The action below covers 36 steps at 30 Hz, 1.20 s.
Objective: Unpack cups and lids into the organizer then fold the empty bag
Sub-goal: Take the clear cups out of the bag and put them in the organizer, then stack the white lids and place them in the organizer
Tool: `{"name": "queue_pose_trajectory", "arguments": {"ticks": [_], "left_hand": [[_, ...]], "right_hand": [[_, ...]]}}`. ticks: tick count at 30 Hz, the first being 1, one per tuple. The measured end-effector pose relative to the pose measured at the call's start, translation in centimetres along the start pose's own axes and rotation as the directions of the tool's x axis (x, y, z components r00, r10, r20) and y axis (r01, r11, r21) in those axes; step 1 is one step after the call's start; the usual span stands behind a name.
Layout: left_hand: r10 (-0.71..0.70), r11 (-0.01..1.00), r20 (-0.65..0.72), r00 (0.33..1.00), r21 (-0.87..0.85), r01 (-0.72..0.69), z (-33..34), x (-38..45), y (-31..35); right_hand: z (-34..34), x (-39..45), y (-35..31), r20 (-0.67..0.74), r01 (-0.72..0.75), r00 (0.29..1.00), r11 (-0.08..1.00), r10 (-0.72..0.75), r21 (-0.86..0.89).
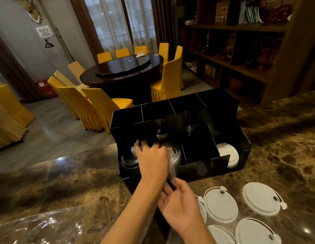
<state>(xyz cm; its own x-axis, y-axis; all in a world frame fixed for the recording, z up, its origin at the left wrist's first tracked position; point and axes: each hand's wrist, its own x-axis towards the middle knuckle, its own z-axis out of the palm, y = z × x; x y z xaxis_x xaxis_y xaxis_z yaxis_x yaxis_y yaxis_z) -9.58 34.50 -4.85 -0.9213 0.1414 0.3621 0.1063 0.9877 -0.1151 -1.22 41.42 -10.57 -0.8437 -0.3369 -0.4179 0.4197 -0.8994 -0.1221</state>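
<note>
A black compartmented organizer (pixel 223 106) stands on the marble counter. My left hand (pixel 152 160) reaches over its front left slots and grips a stack of clear plastic cups (pixel 174 154) lying in the second front compartment. My right hand (pixel 179 206) holds the near end of that same stack, just in front of the organizer's front wall. Black lids (pixel 128 161) fill the front left slot and white lids (pixel 228 154) the front right one. Clear cups (pixel 161 128) stand in the back compartments. The clear plastic bag (pixel 38 228) lies crumpled at the lower left.
Several cups capped with white lids (pixel 221 206) stand on the counter at the lower right, close to my right forearm. The counter edge runs along the left, with a round dining table (pixel 121 71) and yellow chairs beyond. A dark shelf unit (pixel 241 50) stands at the right.
</note>
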Motion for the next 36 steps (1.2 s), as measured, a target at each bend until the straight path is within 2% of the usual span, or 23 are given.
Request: {"name": "queue_pose_trajectory", "arguments": {"ticks": [4,6,8,10,12,13,15,18,20,22,24,27,31,36], "left_hand": [[-0.016,1.000,0.034,0.999,-0.003,0.016,-0.3,-0.4,-0.2],[-0.050,0.998,0.024,0.998,-0.027,0.050,-0.9,-0.7,-0.4],[-0.071,0.992,-0.058,0.996,-0.104,0.065,-2.0,-1.0,-0.8],[-0.094,0.966,-0.232,0.968,-0.255,0.033,-3.1,-1.8,-1.6],[-0.128,0.901,-0.364,0.922,-0.431,-0.045,-3.5,-3.6,-2.7],[-0.132,0.850,-0.374,0.918,-0.519,-0.090,-3.3,-4.9,-3.1],[-0.127,0.735,-0.293,0.948,-0.669,-0.108,-2.4,-8.3,-3.5],[-0.047,0.654,0.006,0.999,-0.756,0.036,0.3,-12.9,-2.5],[0.081,0.654,0.192,0.978,-0.751,0.093,2.2,-14.3,-1.2],[0.201,0.665,0.283,0.938,-0.743,0.082,3.6,-14.8,0.0],[0.254,0.697,0.350,0.901,-0.713,0.080,4.6,-14.9,0.7],[0.269,0.691,0.388,0.882,-0.716,0.104,5.4,-15.0,1.1],[0.320,0.685,0.369,0.873,-0.726,0.056,5.7,-14.6,1.1],[0.317,0.704,0.342,0.885,-0.710,0.022,6.4,-14.4,1.8]], "right_hand": [[-0.9,-2.7,-0.5,-0.060,0.024,0.998,0.999,-0.023,0.021],[-1.5,-4.6,-1.4,-0.083,0.061,0.994,0.997,-0.065,-0.043],[-2.2,-6.7,-2.7,-0.098,0.107,0.988,0.986,-0.121,-0.130],[-3.3,-9.1,-4.5,-0.097,0.173,0.975,0.961,-0.198,-0.217],[-4.8,-11.6,-6.5,-0.095,0.269,0.946,0.912,-0.311,-0.308],[-5.7,-12.8,-7.5,-0.099,0.320,0.921,0.874,-0.378,-0.365],[-7.4,-15.0,-9.2,-0.115,0.391,0.851,0.765,-0.512,-0.512],[-9.5,-17.4,-10.3,-0.144,0.392,0.759,0.622,-0.635,-0.678],[-10.6,-18.0,-10.0,-0.170,0.358,0.723,0.573,-0.670,-0.738],[-11.2,-18.3,-9.3,-0.175,0.338,0.713,0.552,-0.679,-0.762],[-11.6,-18.5,-8.5,-0.167,0.333,0.704,0.529,-0.690,-0.781],[-11.9,-18.7,-7.2,-0.125,0.308,0.709,0.464,-0.694,-0.830],[-12.7,-19.1,-5.7,-0.148,0.270,0.712,0.462,-0.686,-0.845],[-13.0,-19.7,-3.8,-0.145,0.215,0.741,0.437,-0.655,-0.873]]}}
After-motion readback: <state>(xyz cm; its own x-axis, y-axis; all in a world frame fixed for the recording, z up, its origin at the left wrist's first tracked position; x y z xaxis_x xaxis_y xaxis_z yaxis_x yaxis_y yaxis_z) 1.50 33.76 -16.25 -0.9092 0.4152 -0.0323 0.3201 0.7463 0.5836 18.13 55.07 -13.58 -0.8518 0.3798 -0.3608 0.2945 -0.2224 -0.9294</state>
